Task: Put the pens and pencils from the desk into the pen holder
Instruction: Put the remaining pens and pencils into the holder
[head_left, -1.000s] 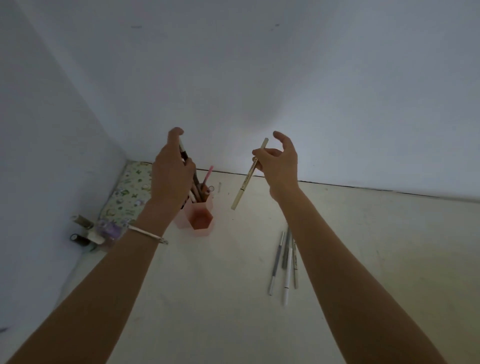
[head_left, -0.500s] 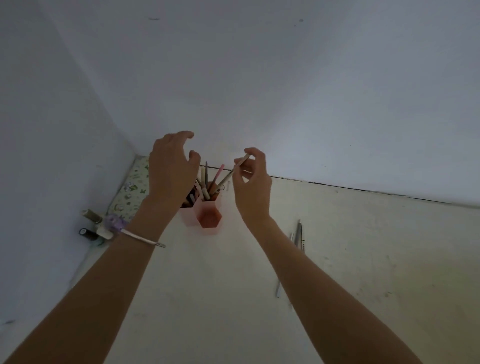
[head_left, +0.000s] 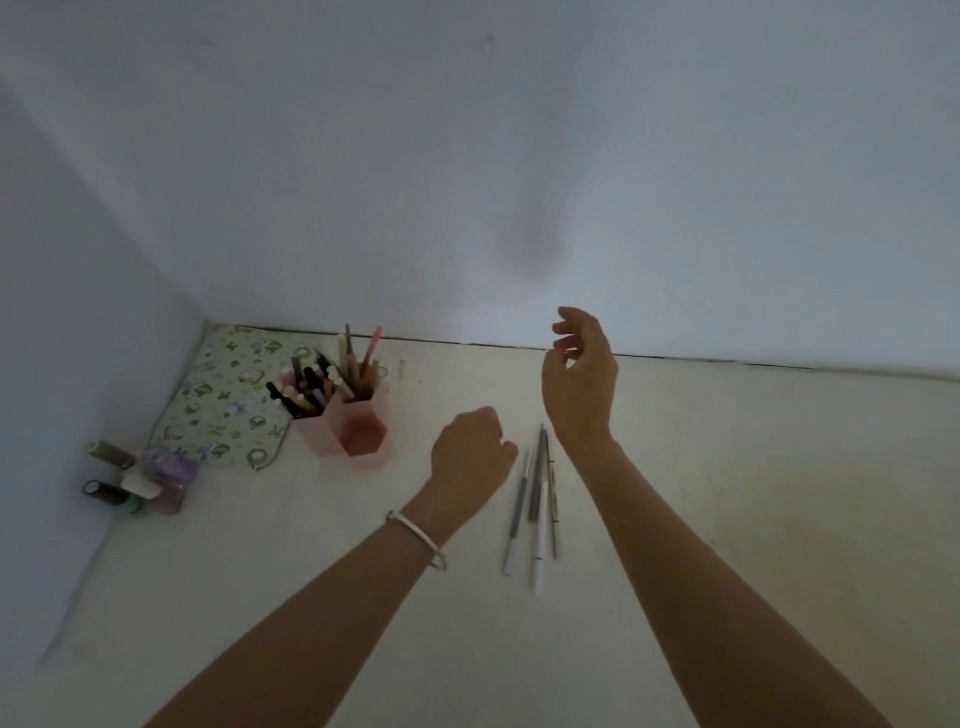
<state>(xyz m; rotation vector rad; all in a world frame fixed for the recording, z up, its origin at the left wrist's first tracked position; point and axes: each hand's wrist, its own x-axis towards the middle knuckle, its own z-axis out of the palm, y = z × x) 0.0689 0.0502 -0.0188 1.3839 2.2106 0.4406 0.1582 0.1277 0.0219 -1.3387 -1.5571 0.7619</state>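
A pink hexagonal pen holder (head_left: 347, 437) stands on the pale desk (head_left: 727, 493), left of centre. Its back cells are packed with several pens and pencils; the front cell looks empty. Several grey and white pens (head_left: 535, 506) lie side by side on the desk between my two arms. My left hand (head_left: 470, 457), with a bracelet on the wrist, hovers just left of those pens, fingers curled in, holding nothing that I can see. My right hand (head_left: 582, 382) is raised above the pens' far ends, empty, with fingers apart.
A floral patterned cloth (head_left: 226, 400) lies in the back left corner behind the holder. Small bottles and a purple container (head_left: 137, 480) cluster at the left wall. White walls close off the desk at the back and left.
My right hand let go of the tan pencil into the holder and swung back right. My left hand left the holder and dropped beside the loose pens.
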